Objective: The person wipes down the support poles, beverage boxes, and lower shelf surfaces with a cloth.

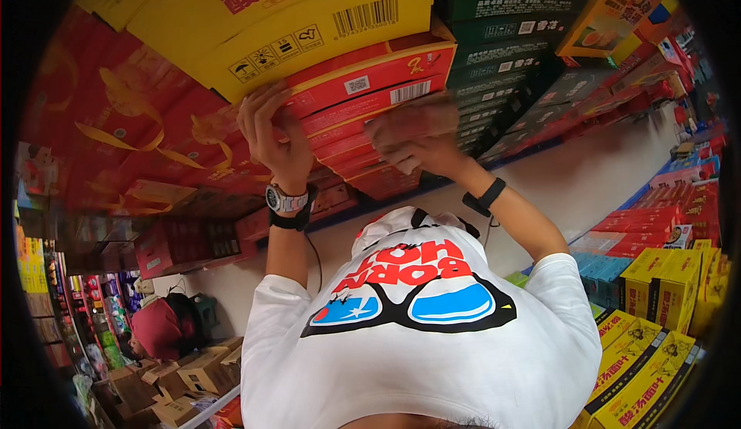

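My left hand [272, 130], with a metal-band watch at the wrist, rests its fingers against the lower edge of a large yellow carton [278, 29] and the side of a red box [370, 84] below it. The fingers are apart and hold nothing. In my right hand [431, 154] is a bunched brownish cloth [417, 119], blurred, in front of the stacked red boxes. A dark band circles that wrist. The red boxes bear printed codes and sit in a stack under the yellow carton.
Dark green boxes [501, 29] are stacked to the right, beside an orange carton [611, 12]. Red gift boxes with gold ribbon print [145, 122] stand at left. Yellow cartons [642, 365] are at lower right. A person in red [156, 327] is near open cardboard boxes [205, 371].
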The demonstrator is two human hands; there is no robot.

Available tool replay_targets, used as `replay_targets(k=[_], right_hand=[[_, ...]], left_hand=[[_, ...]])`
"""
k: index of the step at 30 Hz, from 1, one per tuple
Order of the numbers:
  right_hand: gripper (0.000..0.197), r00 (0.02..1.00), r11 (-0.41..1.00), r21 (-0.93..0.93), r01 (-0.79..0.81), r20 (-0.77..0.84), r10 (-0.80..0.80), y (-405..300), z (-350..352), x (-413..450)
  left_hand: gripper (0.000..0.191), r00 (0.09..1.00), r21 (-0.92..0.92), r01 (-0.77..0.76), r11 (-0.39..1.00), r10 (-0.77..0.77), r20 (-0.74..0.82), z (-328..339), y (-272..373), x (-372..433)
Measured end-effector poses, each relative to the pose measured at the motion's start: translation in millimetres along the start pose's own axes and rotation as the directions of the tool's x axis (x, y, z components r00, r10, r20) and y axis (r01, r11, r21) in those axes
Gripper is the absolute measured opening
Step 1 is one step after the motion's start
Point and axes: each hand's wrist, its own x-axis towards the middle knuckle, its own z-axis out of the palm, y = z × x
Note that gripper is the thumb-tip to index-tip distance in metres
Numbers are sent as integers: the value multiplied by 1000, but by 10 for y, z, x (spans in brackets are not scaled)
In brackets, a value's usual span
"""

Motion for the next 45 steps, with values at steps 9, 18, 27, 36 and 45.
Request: replay_targets(k=[9, 18, 27, 36, 45], right_hand=[[38, 907, 938, 338, -72, 414, -79, -974, 382, 1054], [44, 929, 933, 338, -121, 370, -13, -1246, 831, 924], [49, 831, 794, 295, -531, 361, 422, -2556, 1678, 1631], [56, 644, 535, 359, -765, 437, 628, -2820, 2484, 2231], [51, 801, 994, -106, -43, -599, -29, -3204, 513, 4387]], left_hand=[[37, 998, -52, 3, 999, 0, 68, -163, -26, 107], [36, 972, -257, -33, 966, 91, 217, -421, -215, 192], [31, 951, -353, -53, 934, 155, 267, -1793, -1293, 47], [44, 979, 58, 71, 996, -81, 188, -2984, -3260, 197], [55, 977, -50, 215, 975, -215, -5, -3250, -3870, 565]])
